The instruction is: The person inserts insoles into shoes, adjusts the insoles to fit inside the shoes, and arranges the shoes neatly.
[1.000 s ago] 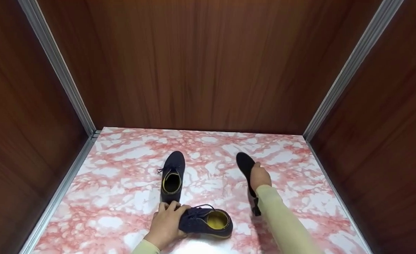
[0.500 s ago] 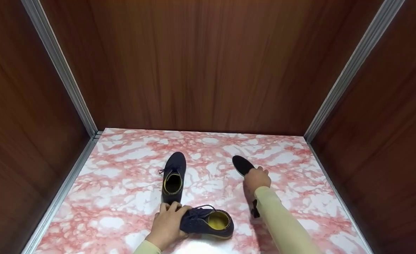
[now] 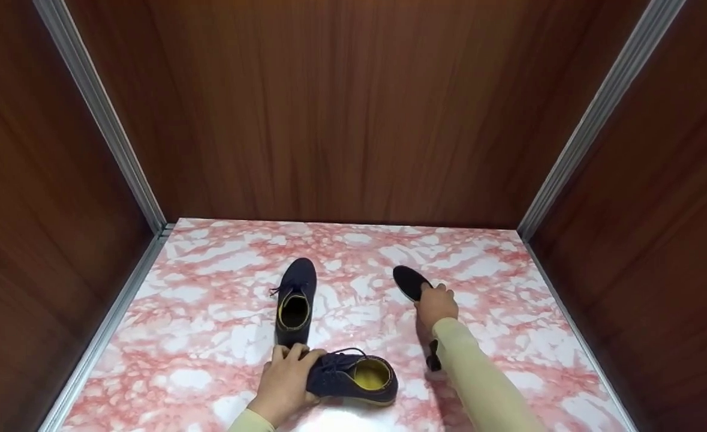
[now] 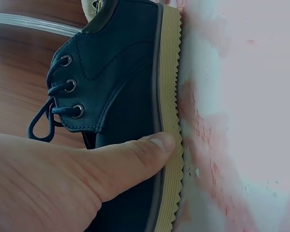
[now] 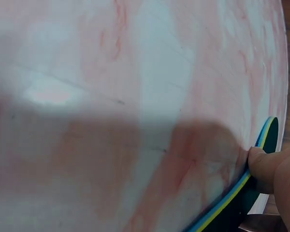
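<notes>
Two dark navy lace-up shoes are on the pink-and-white marbled surface. One shoe (image 3: 368,381) lies crosswise near the front, toe to the left, its yellow lining showing. My left hand (image 3: 287,378) grips its toe end; in the left wrist view the thumb (image 4: 154,145) presses against the ridged cream sole (image 4: 170,96). The other shoe (image 3: 295,300) points away, its heel close to my left fingertips. To the right, my right hand (image 3: 437,306) holds a black insole (image 3: 410,282), pinched at its edge. In the right wrist view, the insole (image 5: 232,208) has blue and yellow edge layers.
Brown wood-grain panels stand at the back (image 3: 353,114), left (image 3: 41,210) and right (image 3: 641,240), joined by grey metal corner strips (image 3: 599,108). A small black object (image 3: 433,357) shows beside the right sleeve.
My right hand has shifted slightly left, and the insole has turned and come a little nearer, with less of it showing. The left hand and both shoes stay about where they were.
</notes>
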The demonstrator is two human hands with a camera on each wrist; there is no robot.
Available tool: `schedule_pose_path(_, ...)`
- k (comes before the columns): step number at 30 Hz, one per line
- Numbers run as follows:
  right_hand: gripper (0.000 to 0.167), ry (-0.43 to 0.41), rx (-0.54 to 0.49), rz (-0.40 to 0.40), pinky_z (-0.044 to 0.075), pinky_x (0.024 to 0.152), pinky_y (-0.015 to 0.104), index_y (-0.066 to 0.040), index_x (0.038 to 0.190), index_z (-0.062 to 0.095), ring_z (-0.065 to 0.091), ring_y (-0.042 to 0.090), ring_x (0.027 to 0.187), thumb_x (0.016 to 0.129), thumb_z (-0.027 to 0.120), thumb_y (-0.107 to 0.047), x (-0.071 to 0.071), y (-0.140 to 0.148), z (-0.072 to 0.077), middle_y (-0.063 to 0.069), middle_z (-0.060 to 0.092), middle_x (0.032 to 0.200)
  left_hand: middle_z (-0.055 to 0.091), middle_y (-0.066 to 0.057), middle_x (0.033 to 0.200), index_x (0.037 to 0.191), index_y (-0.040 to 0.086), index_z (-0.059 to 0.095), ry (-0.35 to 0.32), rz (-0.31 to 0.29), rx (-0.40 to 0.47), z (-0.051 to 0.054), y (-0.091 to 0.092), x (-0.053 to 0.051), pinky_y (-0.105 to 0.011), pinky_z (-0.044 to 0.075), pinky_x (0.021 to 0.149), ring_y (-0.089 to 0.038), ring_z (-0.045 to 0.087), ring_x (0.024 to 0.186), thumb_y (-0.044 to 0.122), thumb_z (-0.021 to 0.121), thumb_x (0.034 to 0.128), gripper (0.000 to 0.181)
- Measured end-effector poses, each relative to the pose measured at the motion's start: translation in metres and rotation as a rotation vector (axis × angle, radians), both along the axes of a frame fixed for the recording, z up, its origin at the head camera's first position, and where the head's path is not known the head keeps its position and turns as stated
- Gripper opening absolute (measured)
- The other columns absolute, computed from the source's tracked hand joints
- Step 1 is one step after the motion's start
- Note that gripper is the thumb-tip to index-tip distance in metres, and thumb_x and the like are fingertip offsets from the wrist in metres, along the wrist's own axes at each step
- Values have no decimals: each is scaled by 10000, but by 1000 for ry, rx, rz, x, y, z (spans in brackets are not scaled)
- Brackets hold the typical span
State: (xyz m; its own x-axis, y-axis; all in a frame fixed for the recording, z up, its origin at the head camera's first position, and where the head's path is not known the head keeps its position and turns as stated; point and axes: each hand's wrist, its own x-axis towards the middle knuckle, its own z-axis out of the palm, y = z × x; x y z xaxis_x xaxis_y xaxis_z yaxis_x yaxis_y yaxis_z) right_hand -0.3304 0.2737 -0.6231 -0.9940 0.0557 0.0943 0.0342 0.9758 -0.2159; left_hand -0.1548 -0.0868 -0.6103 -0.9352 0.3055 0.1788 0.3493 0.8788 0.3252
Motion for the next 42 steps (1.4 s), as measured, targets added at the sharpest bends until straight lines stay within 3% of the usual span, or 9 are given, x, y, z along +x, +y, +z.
schedule_pose_path(7,463,0,-39,4,617,883,683,-30,1368,674,638,559,1153,977,795,-248,0,-3,1,369,648,1258,671,-163,1378,1480,218,662,-16,-26,-83,15,-4,0,-625,594,781,-462,587,1190,475,1032,624,967)
schedule_pose_path(11,486,-11,-40,13,625,864,673,-18,1408,644,610,561,1180,1003,773,-254,2,-7,0,383,615,1296,653,-186,1426,1504,205,648,-16,-69,-51,31,-1,1,-652,603,925,-469,622,1251,604,917,749,895)
schedule_pose_path(15,521,-9,-20,22,631,850,668,-10,1454,621,599,564,1186,1017,761,-257,4,-8,1,399,600,1311,723,-44,1296,1339,235,747,154,-178,-9,46,11,1,-479,610,995,-286,679,1165,478,801,962,452)
schedule_pose_path(18,529,-4,-18,19,627,848,666,-13,1473,616,599,564,1184,1023,756,-252,5,-8,2,401,600,1314,737,62,1116,1138,274,813,304,-243,16,54,23,0,-346,614,875,-171,682,994,291,813,974,165)
schedule_pose_path(20,532,-6,-21,17,626,847,663,-15,1482,612,598,564,1188,1027,751,-252,6,-8,1,402,598,1318,717,82,1050,1031,290,833,345,-278,26,56,31,-1,-296,597,796,-137,661,929,215,818,944,115)
schedule_pose_path(26,512,5,-7,19,631,823,649,-15,1470,613,599,556,1177,1036,737,-256,8,-8,-4,398,602,1307,622,72,1024,985,336,844,252,-348,-57,53,50,-5,-241,519,689,-108,561,902,275,709,937,156)
schedule_pose_path(32,525,12,14,11,640,773,635,-17,1485,603,589,558,1176,1030,737,-243,10,-9,-5,409,591,1309,575,49,975,967,387,862,234,-298,-225,50,60,-10,-267,481,582,-147,502,861,321,729,917,157)
schedule_pose_path(37,504,24,11,9,638,765,643,-4,1470,602,591,561,1166,1029,721,-217,10,-7,-3,422,586,1307,568,-9,994,994,445,865,218,-282,-368,61,65,-11,-300,508,522,-196,467,864,345,700,947,199)
schedule_pose_path(42,513,2,15,17,641,787,637,0,1490,589,579,564,1181,1041,704,-218,11,-6,-3,423,572,1315,651,-22,1094,1096,514,830,126,-377,-440,71,66,-11,-355,559,542,-213,541,885,316,669,983,280)
